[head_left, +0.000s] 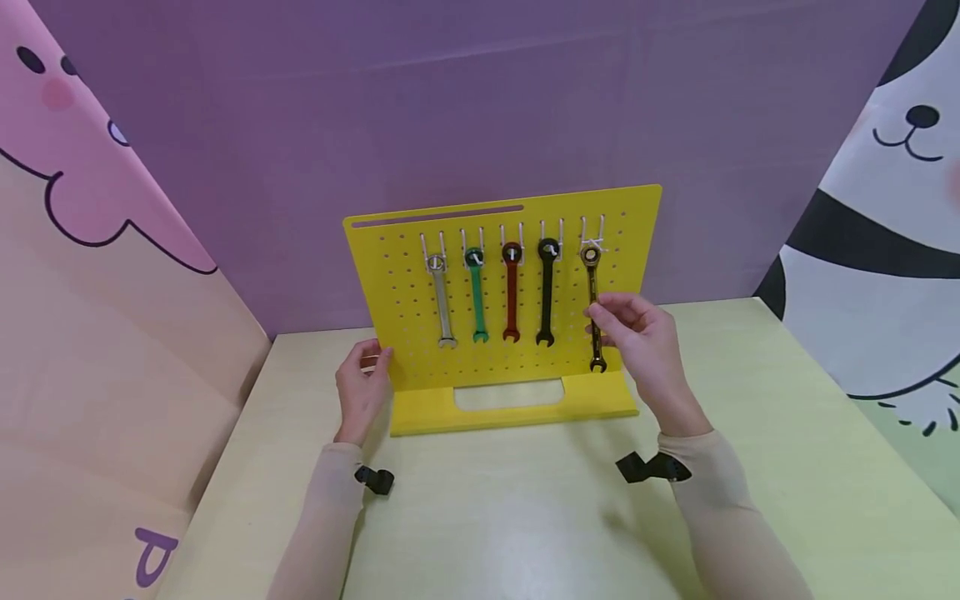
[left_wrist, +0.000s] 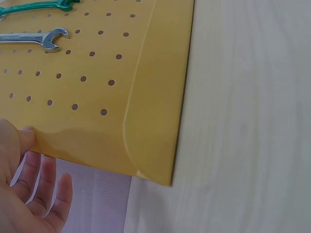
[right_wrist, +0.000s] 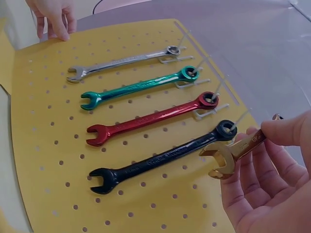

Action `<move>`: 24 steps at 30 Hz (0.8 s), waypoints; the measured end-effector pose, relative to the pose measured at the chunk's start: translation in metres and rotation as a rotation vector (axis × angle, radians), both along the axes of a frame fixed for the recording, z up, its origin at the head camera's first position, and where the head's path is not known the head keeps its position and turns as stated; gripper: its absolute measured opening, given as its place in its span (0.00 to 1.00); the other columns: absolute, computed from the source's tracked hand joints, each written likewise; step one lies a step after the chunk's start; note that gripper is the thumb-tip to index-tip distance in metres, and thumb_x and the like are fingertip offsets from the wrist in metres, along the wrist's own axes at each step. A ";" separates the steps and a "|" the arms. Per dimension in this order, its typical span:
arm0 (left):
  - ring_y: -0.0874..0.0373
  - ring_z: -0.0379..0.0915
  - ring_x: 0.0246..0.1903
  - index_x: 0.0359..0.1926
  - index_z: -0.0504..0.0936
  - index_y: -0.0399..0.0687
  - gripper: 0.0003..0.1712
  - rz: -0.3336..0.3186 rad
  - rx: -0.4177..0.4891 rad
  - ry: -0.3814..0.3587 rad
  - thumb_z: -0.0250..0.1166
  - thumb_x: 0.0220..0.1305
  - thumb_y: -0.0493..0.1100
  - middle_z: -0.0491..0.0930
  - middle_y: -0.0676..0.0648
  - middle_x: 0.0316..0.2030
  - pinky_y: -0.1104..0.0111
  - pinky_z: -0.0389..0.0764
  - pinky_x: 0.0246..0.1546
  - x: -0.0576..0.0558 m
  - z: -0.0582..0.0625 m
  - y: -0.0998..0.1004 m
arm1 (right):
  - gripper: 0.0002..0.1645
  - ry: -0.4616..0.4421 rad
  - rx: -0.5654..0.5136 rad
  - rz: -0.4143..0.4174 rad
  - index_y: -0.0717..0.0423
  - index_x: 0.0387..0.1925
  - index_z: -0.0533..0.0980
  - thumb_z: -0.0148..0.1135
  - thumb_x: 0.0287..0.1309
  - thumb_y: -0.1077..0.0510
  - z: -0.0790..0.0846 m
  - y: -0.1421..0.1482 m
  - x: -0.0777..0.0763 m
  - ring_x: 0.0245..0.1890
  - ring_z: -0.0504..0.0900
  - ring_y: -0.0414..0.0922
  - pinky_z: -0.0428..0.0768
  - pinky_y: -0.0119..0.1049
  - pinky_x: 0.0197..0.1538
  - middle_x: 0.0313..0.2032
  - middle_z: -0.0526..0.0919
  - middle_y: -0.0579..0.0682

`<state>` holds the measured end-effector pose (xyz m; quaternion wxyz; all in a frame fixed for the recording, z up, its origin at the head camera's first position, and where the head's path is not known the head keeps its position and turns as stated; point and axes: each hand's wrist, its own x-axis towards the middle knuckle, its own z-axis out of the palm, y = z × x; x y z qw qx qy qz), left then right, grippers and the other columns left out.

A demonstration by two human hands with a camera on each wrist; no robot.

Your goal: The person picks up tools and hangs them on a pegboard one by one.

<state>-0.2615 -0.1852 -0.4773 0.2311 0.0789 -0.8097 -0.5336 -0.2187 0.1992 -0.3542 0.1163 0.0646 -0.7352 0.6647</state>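
A gold combination wrench (head_left: pixel 596 348) is pinched between the thumb and fingers of my right hand (head_left: pixel 651 354). Its ring end lies over the rightmost white hook (head_left: pixel 602 225) in the head view, and its open end points down. In the right wrist view my fingers partly hide its ring end. My left hand (head_left: pixel 362 387) grips the left edge of the yellow pegboard (head_left: pixel 637 233), thumb in front and fingers behind. To the left of the gold one hang a black wrench (head_left: pixel 547 296), a red wrench (head_left: pixel 512 292), a green wrench (head_left: pixel 477 300) and a silver wrench (head_left: pixel 442 308), ring ends up on hooks.
The pegboard leans back on its yellow base (head_left: pixel 420 414), which has a cutout in the middle. It stands on a pale wooden table (head_left: pixel 480 508). A purple backdrop (head_left: pixel 480 108) rises behind it, with a pink printed panel (head_left: pixel 97 183) left and a panda panel (head_left: pixel 870 242) right.
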 end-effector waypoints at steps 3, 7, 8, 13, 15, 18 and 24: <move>0.44 0.81 0.48 0.56 0.84 0.41 0.15 -0.004 0.002 0.015 0.67 0.76 0.44 0.85 0.38 0.51 0.59 0.82 0.50 0.000 0.000 0.000 | 0.05 0.019 -0.034 -0.003 0.49 0.48 0.82 0.66 0.74 0.57 0.002 0.003 0.000 0.36 0.88 0.32 0.85 0.26 0.42 0.38 0.89 0.30; 0.43 0.82 0.49 0.56 0.84 0.41 0.14 -0.015 0.002 0.031 0.67 0.76 0.44 0.85 0.38 0.51 0.55 0.83 0.53 0.000 -0.001 -0.001 | 0.04 0.038 -0.092 -0.011 0.48 0.46 0.82 0.67 0.73 0.59 0.003 0.007 -0.001 0.35 0.88 0.32 0.85 0.25 0.41 0.38 0.90 0.31; 0.42 0.81 0.50 0.56 0.84 0.41 0.14 -0.017 0.005 0.032 0.68 0.75 0.44 0.85 0.38 0.51 0.54 0.83 0.53 0.000 -0.001 -0.001 | 0.04 0.040 -0.107 -0.012 0.48 0.46 0.83 0.67 0.73 0.59 0.003 0.008 -0.001 0.35 0.88 0.32 0.85 0.25 0.41 0.38 0.90 0.32; 0.42 0.81 0.50 0.55 0.84 0.41 0.14 -0.012 0.011 0.024 0.68 0.75 0.44 0.85 0.38 0.51 0.54 0.83 0.53 0.000 -0.002 -0.001 | 0.04 0.032 -0.154 -0.017 0.48 0.45 0.83 0.68 0.72 0.59 0.001 0.013 -0.003 0.35 0.88 0.33 0.85 0.24 0.40 0.38 0.90 0.34; 0.43 0.82 0.49 0.55 0.84 0.41 0.14 -0.011 0.012 0.023 0.68 0.75 0.44 0.85 0.38 0.51 0.55 0.83 0.52 0.000 -0.002 -0.001 | 0.04 0.021 -0.154 -0.022 0.48 0.45 0.83 0.68 0.72 0.59 0.000 0.014 -0.003 0.35 0.88 0.33 0.84 0.24 0.40 0.37 0.90 0.34; 0.43 0.82 0.49 0.55 0.84 0.41 0.14 -0.012 0.010 0.022 0.68 0.75 0.43 0.85 0.38 0.51 0.56 0.83 0.51 0.000 -0.001 -0.001 | 0.04 0.007 -0.144 -0.027 0.47 0.46 0.82 0.68 0.72 0.58 -0.002 0.015 -0.003 0.36 0.87 0.33 0.85 0.25 0.40 0.37 0.90 0.33; 0.43 0.82 0.48 0.55 0.85 0.41 0.14 -0.022 0.020 0.031 0.68 0.75 0.44 0.85 0.38 0.50 0.60 0.81 0.48 0.000 -0.001 -0.001 | 0.04 -0.007 -0.143 -0.032 0.48 0.45 0.82 0.69 0.71 0.57 -0.005 0.014 -0.007 0.35 0.87 0.33 0.84 0.25 0.39 0.37 0.89 0.33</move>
